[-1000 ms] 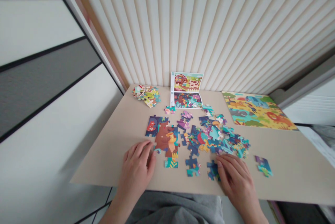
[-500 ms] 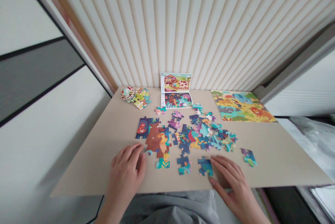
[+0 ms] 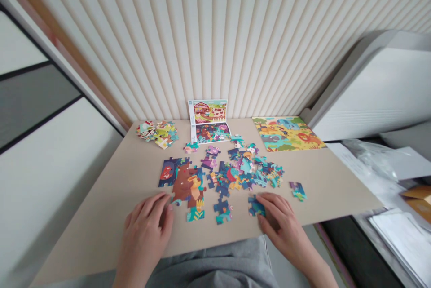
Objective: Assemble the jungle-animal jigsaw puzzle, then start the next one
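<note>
My right hand (image 3: pixel 279 214) rests at the table's front with fingertips and thumb on the right edge of a dark blue puzzle piece (image 3: pixel 255 206), which lies flat. My left hand (image 3: pixel 148 225) lies at the lower left corner of a joined puzzle section (image 3: pixel 183 183), showing a brown bear and a red animal. Its fingers are loosely curved, the thumb apart from them; whether a piece lies beneath is hidden. Between my hands sits a small blue and teal puzzle cluster (image 3: pixel 222 211). Beyond it spreads a heap of loose puzzle pieces (image 3: pixel 247 169).
A folded picture card (image 3: pixel 209 119) stands at the back. Left of it is another heap of pieces (image 3: pixel 158 133); to its right lies a finished animal puzzle (image 3: pixel 286 134). One purple and green piece (image 3: pixel 298 191) lies right of my right hand. A pleated screen (image 3: pixel 215 41) closes the back.
The view has turned to the right, so everything sits further left in it. My right hand covers slightly more of the dark blue piece. My left hand stays by the joined section.
</note>
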A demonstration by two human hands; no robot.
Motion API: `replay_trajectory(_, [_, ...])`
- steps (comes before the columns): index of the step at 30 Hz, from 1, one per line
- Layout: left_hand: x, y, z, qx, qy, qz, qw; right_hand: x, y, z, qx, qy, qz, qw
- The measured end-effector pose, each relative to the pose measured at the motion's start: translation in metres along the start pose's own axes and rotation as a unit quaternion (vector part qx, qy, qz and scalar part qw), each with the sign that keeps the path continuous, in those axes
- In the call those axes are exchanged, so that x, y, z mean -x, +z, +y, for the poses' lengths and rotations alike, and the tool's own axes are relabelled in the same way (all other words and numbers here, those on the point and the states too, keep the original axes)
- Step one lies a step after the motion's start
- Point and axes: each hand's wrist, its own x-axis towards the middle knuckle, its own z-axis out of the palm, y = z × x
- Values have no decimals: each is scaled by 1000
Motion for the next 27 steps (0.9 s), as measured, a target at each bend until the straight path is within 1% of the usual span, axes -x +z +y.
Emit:
replay_trajectory(4, [0, 2, -3, -5, 7, 2, 1000, 6, -7, 13, -8, 28, 22, 999])
replay_trajectory(5, [0, 3, -4, -5, 8, 2, 1000, 8, -9, 18, -9, 41, 42, 998])
replay_trajectory(7, [0, 3, -4, -7, 8, 1, 1000, 13, -13, 31, 6, 84, 101, 991])
replay_trajectory(9, [0, 3, -4, -9, 8, 2, 1000, 19, -16, 47, 68, 143, 155, 975])
replay_trajectory(10, [0, 3, -4, -9, 9, 3, 1000, 21, -18, 55, 111, 174, 166, 964])
replay_trajectory(12, [0, 3, -4, -7, 8, 5, 1000, 26, -19, 70, 183, 222, 154, 945])
replay_trajectory(14, [0, 3, -4, 0, 5, 5, 1000, 30, -18, 81, 203, 242, 130, 940])
replay_trajectory(17, [0, 3, -3, 10, 2, 6, 1000, 32, -14, 88, 187, 246, 122, 943])
replay_trajectory(22, [0, 2, -1, 14, -4, 5, 1000, 28, -9, 88, 155, 257, 112, 947])
replay_trajectory(27, [-1, -1, 2, 22, -5, 10, 1000, 26, -7, 93, 88, 252, 110, 957])
